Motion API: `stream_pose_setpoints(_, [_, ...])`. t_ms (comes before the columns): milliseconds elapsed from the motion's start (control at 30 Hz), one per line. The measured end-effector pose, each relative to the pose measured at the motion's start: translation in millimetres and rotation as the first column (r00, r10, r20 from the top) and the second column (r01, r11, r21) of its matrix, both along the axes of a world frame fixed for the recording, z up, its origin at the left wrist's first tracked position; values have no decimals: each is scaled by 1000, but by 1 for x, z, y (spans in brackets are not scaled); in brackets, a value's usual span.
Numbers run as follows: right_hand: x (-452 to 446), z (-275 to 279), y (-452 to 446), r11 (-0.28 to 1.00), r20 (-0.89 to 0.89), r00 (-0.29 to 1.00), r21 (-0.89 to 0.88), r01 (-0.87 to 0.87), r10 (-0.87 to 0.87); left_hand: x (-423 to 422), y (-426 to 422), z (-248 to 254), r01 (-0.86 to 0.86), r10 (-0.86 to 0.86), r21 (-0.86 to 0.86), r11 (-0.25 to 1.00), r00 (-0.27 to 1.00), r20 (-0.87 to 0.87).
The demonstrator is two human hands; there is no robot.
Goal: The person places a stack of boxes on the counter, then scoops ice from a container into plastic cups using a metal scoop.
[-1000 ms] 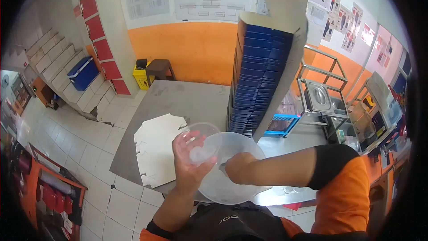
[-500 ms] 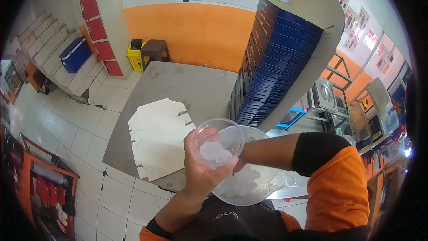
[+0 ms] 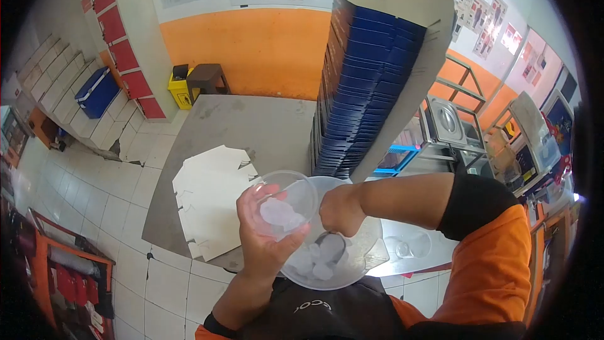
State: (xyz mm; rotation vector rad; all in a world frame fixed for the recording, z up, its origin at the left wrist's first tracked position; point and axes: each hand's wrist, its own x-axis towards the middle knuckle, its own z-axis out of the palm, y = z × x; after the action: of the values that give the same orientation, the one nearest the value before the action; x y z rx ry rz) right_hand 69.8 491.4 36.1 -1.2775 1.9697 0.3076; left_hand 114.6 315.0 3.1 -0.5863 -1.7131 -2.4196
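My left hand (image 3: 267, 239) is wrapped round a clear plastic cup (image 3: 302, 192), tilted with its mouth toward me. Several whitish pieces that look like ice (image 3: 277, 212) lie inside it. My right hand (image 3: 343, 209) is closed in a fist over a large clear bowl (image 3: 363, 261), gripping a metal scoop whose handle is mostly hidden by the fingers. The rounded head of the scoop (image 3: 331, 245) is down in the bowl, among more whitish ice-like chunks (image 3: 314, 261). The cup is just left of my right hand, over the bowl's left rim.
A flat white cardboard piece (image 3: 211, 201) lies on the grey table (image 3: 251, 116). A tall stack of folded dark-blue boxes (image 3: 371, 82) stands right behind the bowl. Clear plastic containers (image 3: 409, 243) sit at the right, near a metal rack (image 3: 462, 123).
The view has shifted to the right. My right hand has lifted a little relative to the bowl, and the scoop's head now shows among the chunks. My left hand still holds the cup.
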Motion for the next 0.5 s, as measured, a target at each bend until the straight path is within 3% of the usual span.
stream_pose_setpoints(67, [12, -16, 5, 979, -31, 999, -202, 15, -21, 1, 1, 2, -2, 2, -5, 1000, 1000, 10])
stream_pose_setpoints(267, [0, -24, 10, 987, -16, 1000, -163, 14, -17, 1, 1, -1, 7, -7, 24, 1000, 1000, 4])
stream_pose_setpoints(500, [-7, 5, 38, 937, 152, 984, -319, 140, -95, 5, -8, 11, 78, -101, 207, 975, 990, 99])
